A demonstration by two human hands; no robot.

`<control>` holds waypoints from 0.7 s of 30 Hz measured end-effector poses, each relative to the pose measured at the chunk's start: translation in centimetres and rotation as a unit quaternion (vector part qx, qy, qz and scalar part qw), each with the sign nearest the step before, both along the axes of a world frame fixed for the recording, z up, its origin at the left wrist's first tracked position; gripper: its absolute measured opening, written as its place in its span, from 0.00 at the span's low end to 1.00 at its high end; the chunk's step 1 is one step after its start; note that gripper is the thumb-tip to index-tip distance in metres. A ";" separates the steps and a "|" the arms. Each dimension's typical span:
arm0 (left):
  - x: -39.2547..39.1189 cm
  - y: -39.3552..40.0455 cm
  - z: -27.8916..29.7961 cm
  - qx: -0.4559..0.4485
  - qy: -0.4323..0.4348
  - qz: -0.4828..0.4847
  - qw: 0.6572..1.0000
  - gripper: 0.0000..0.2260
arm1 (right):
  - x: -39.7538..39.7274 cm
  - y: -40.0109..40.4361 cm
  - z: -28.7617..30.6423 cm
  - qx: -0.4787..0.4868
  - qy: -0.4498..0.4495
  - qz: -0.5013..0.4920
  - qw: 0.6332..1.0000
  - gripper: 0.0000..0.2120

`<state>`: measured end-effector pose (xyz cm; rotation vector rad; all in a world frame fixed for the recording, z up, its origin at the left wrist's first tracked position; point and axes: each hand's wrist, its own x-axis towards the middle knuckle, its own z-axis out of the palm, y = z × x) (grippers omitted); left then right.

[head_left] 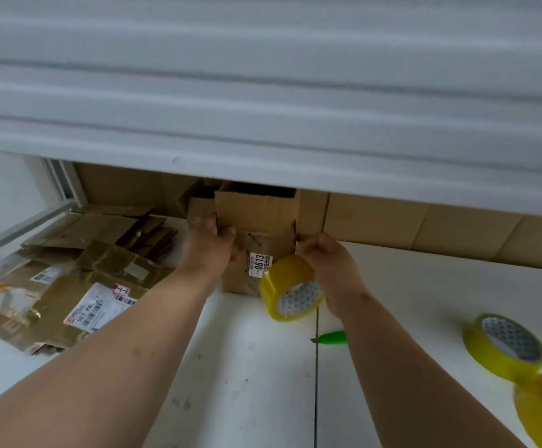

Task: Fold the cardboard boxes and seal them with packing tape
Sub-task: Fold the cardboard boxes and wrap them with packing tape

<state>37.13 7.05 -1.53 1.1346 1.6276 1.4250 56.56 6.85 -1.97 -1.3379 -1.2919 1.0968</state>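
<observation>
I'm watching both hands working a small cardboard box (258, 234) standing upright on the white bench (408, 286), open top facing up, just under the grey shutter (263, 92). Left hand (209, 250) is gripping the box's left edge, thumb and fingers curled round the corner. Right hand (327, 263) is pinching the box's right edge near the top while the yellow tape roll (290, 289) is hanging round it, looks slung over the fingers; exact hold on the roll is hidden.

Handling, my guess: box is light, empty, thin used board, scuffed and creased, so it's going to flex and buckle if squeezed mid-panel. Best to be holding at the vertical corners, where it's stiffest. Old label (260, 265) on front is slick, avoid there. Tape roll is stiff, and its sticky film can cling.

Flattened cartons (69, 286) are lying left, two spare rolls (505, 347) far right, green cutter (334, 337) near the right forearm.
</observation>
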 end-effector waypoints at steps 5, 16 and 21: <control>1.1 1.3 0.7 -0.012 -0.102 -0.031 0.994 0.07 | 0.9 0.3 -0.3 0.027 0.019 -0.051 0.998 0.10; 3.3 -1.2 -0.9 -0.032 -0.025 0.018 0.999 0.12 | 8.7 -2.8 0.1 0.083 -0.036 -0.105 0.990 0.12; 8.3 -3.4 -1.3 -0.010 0.088 -0.020 0.996 0.07 | 13.7 -5.3 0.7 0.034 -0.021 -0.071 0.997 0.09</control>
